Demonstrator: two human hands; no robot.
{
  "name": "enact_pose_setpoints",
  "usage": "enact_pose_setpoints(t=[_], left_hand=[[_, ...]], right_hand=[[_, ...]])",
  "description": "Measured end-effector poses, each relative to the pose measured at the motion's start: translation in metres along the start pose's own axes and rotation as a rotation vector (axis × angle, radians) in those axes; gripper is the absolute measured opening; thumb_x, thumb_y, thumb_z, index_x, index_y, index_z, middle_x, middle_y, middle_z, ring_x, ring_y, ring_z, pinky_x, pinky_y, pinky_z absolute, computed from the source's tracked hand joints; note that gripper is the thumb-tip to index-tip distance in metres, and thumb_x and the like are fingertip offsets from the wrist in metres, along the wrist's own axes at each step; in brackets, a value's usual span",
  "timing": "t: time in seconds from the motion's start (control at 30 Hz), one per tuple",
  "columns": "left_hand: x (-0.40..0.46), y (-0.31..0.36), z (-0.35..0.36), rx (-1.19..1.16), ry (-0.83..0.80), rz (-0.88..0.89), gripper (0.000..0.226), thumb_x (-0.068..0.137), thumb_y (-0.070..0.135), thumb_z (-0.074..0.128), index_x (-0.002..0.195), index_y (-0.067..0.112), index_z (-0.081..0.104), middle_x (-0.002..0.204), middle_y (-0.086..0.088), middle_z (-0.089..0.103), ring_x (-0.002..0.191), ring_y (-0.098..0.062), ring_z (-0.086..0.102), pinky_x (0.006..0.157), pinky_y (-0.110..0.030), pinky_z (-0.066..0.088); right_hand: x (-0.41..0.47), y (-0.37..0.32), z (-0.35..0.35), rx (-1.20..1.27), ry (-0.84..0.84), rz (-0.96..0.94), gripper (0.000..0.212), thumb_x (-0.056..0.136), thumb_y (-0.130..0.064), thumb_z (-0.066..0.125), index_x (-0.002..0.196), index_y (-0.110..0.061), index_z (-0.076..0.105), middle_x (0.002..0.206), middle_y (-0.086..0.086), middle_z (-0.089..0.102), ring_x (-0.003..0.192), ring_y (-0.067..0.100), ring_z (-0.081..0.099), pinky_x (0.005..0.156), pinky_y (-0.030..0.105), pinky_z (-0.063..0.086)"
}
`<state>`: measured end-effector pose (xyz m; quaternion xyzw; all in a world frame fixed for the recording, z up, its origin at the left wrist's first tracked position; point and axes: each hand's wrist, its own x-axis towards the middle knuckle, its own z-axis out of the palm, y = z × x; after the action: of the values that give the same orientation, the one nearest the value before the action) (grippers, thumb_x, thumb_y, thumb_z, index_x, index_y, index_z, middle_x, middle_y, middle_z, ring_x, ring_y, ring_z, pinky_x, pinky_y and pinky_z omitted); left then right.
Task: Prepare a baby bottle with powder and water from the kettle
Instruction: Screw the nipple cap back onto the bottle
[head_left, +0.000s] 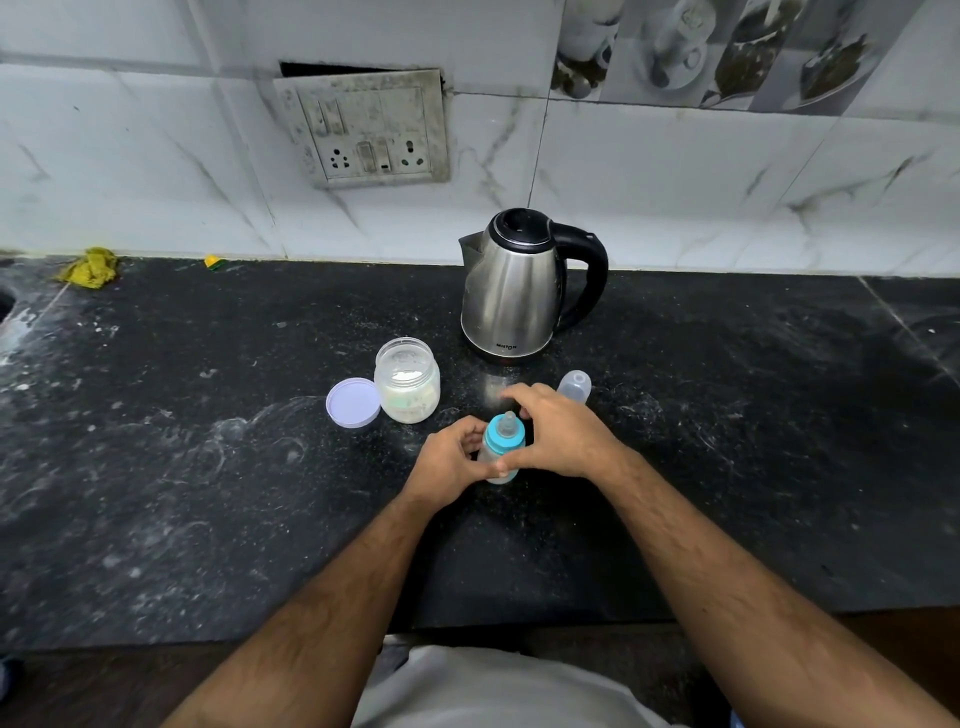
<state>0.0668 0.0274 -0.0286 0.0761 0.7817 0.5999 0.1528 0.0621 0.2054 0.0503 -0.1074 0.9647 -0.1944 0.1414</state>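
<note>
- Bottle (500, 453) stands just below the middle of the frame on the black counter (208, 467), its long axis close to upright, with the teat pointing up and a little toward the top of the frame.
- Left hand (451, 464) comes in from the lower left and is wrapped around the clear body of the bottle, fingers curled on its left side, holding it steady.
- Right hand (558, 435) comes in from the lower right and arches over the blue collar (503, 439), thumb low at the front and fingers reaching round the far side; it is closed on the collar, though how firmly is hard to judge from above.
- Both hands touch the bottle, so neither has to travel; the coming move looks like a twist about the upright axis, the right hand turning the collar while the left resists.
- I cannot tell which way the collar is being turned, nor clearly whether the bottle already holds powder or water.
- Powder jar (408, 387) stands open up and left of the hands, its lilac lid (354, 402) lying flat and touching it on the left.
- Kettle (524, 286) stands further up the frame, lid shut, handle to the right.
- Clear cap (574, 385) lies just beyond the right hand, between it and the kettle.
</note>
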Motion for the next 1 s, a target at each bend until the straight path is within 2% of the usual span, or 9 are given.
enact_pose_setpoints(t=[0.07,0.13,0.27,0.47,0.57,0.73,0.83,0.93,1.0], left_hand=[[-0.0007,0.0005,0.0003,-0.013,0.002,-0.005,0.050,0.067,0.005,0.088,0.111,0.009,0.065,0.109,-0.001,0.073,0.104,-0.012,0.069,0.098,-0.026,0.051],[-0.0012,0.0000,0.0004,-0.028,0.007,-0.004,0.050,0.066,0.003,0.088,0.111,0.008,0.065,0.109,-0.003,0.073,0.104,-0.013,0.069,0.096,-0.024,0.051],[-0.0010,0.0006,0.0005,-0.033,0.002,-0.003,0.048,0.066,0.004,0.088,0.109,0.010,0.066,0.107,-0.001,0.074,0.101,-0.010,0.070,0.093,-0.021,0.052],[-0.0004,0.0006,0.0012,-0.039,0.011,-0.007,0.049,0.067,0.002,0.088,0.110,0.006,0.066,0.108,-0.005,0.074,0.103,-0.015,0.070,0.094,-0.021,0.052],[0.0003,-0.0009,0.0017,-0.044,0.012,-0.005,0.047,0.066,0.000,0.087,0.107,0.009,0.066,0.105,-0.004,0.074,0.099,-0.012,0.070,0.091,-0.020,0.052],[0.0004,-0.0031,0.0018,-0.036,0.011,0.000,0.047,0.065,0.004,0.089,0.105,0.014,0.067,0.103,0.000,0.075,0.099,-0.013,0.070,0.091,-0.022,0.053],[0.0013,-0.0035,0.0007,-0.026,-0.006,0.003,0.047,0.065,0.006,0.089,0.104,0.017,0.066,0.104,0.003,0.075,0.100,-0.010,0.070,0.092,-0.023,0.052],[0.0021,-0.0033,-0.0008,0.027,-0.012,0.004,0.046,0.066,0.011,0.089,0.106,0.020,0.067,0.105,0.006,0.073,0.102,-0.009,0.068,0.096,-0.028,0.050],[0.0023,-0.0036,-0.0006,0.020,-0.016,0.002,0.046,0.067,0.011,0.088,0.106,0.020,0.066,0.107,0.004,0.073,0.105,-0.013,0.067,0.099,-0.033,0.050]], right_hand=[[0.0005,0.0010,-0.0028,0.072,-0.044,-0.051,0.073,0.073,-0.032,0.080,0.138,-0.035,0.047,0.115,-0.011,0.047,0.104,0.009,0.054,0.087,0.034,0.052],[0.0011,0.0007,-0.0031,0.061,-0.016,-0.061,0.052,0.075,-0.026,0.078,0.123,-0.033,0.059,0.108,-0.013,0.050,0.096,0.007,0.055,0.079,0.028,0.051],[0.0022,-0.0033,-0.0002,-0.079,0.081,0.002,0.043,0.067,-0.051,0.079,0.094,-0.031,0.052,0.097,-0.013,0.056,0.083,0.007,0.054,0.057,0.021,0.033],[0.0029,0.0003,-0.0047,0.050,-0.064,-0.061,0.071,0.072,-0.036,0.083,0.136,-0.033,0.051,0.116,-0.013,0.049,0.107,0.008,0.054,0.091,0.033,0.049],[0.0053,0.0027,-0.0041,0.096,-0.014,-0.071,0.046,0.071,-0.028,0.084,0.114,-0.031,0.067,0.097,-0.016,0.052,0.092,0.003,0.053,0.083,0.028,0.047],[0.0063,0.0009,0.0008,0.066,0.065,-0.053,0.038,0.064,-0.035,0.086,0.094,-0.029,0.063,0.084,-0.019,0.047,0.078,0.002,0.050,0.068,0.022,0.038],[0.0047,0.0028,-0.0005,0.024,0.032,-0.078,0.046,0.069,-0.038,0.083,0.108,-0.033,0.060,0.091,-0.021,0.047,0.086,0.001,0.052,0.068,0.021,0.039],[0.0059,0.0047,-0.0047,0.049,-0.054,-0.123,0.069,0.075,-0.034,0.081,0.137,-0.035,0.051,0.107,-0.019,0.044,0.100,0.001,0.049,0.086,0.025,0.046],[0.0087,0.0051,-0.0056,0.074,-0.080,-0.123,0.062,0.076,-0.031,0.081,0.134,-0.033,0.057,0.102,-0.015,0.048,0.097,0.004,0.051,0.090,0.029,0.048]])
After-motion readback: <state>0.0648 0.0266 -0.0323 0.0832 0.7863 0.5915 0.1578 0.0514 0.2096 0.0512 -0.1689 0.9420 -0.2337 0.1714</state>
